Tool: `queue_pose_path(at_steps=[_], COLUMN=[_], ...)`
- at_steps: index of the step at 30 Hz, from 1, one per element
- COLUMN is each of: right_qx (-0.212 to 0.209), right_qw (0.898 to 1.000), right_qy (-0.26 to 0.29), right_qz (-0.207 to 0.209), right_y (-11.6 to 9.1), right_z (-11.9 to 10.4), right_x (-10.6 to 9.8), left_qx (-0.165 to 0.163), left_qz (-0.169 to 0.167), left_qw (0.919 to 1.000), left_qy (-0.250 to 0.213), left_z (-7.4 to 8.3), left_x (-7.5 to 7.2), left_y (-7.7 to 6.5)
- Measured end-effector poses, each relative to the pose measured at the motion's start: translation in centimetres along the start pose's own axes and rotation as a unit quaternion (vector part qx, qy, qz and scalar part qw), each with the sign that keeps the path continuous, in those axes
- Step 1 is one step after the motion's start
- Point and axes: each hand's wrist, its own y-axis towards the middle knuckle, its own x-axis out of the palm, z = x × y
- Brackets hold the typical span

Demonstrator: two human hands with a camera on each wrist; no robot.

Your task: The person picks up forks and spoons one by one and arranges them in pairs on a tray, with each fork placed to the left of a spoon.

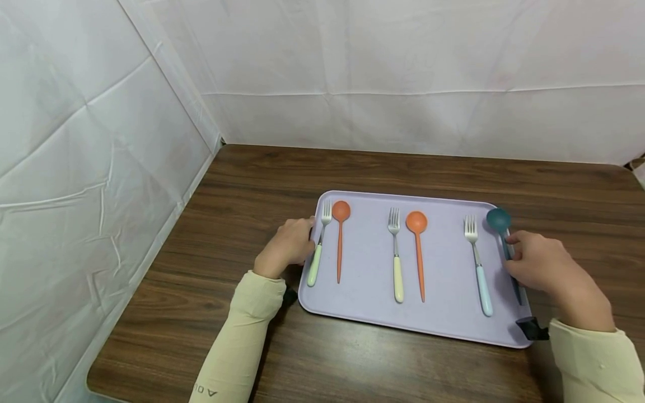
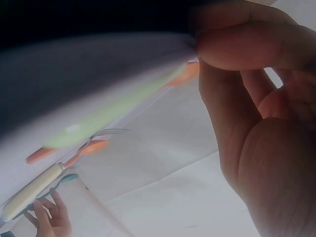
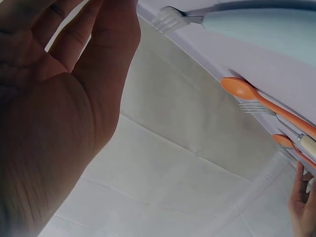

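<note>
My left hand (image 1: 286, 246) pinches the left rim of a lilac tray (image 1: 368, 252). Nearest to it on the tray lies a fork with a green handle (image 1: 314, 266). Over the tray's right edge, my right hand (image 1: 541, 260) holds a dark teal spoon (image 1: 499, 220) by its handle, between thumb and fingers. The spoon's bowl reaches past the rim, with a shadow beside it. Just left of that spoon is a fork with a pale blue handle (image 1: 484, 291). In the right wrist view, my fingertips are cut off at the top.
An orange spoon (image 1: 339, 246) lies beside the green-handled fork. Mid-tray are a cream-handled fork (image 1: 398, 280) and another orange spoon (image 1: 419, 257). Under the tray is a dark wooden table (image 1: 262, 179), with white cloth walls (image 1: 378, 73) behind and at the left.
</note>
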Motion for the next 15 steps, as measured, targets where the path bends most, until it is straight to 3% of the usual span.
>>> queue_pose_path(at_steps=[15], right_qx=[0.029], right_qw=[0.998], right_qy=[-0.02], right_qz=[-0.054], right_y=[0.2], right_z=[-1.3], right_x=[0.9], left_qx=[-0.005], left_qz=[0.0], left_qw=[1.0], left_qy=[-0.003], left_z=[0.1], left_x=[0.0], left_y=[-0.1])
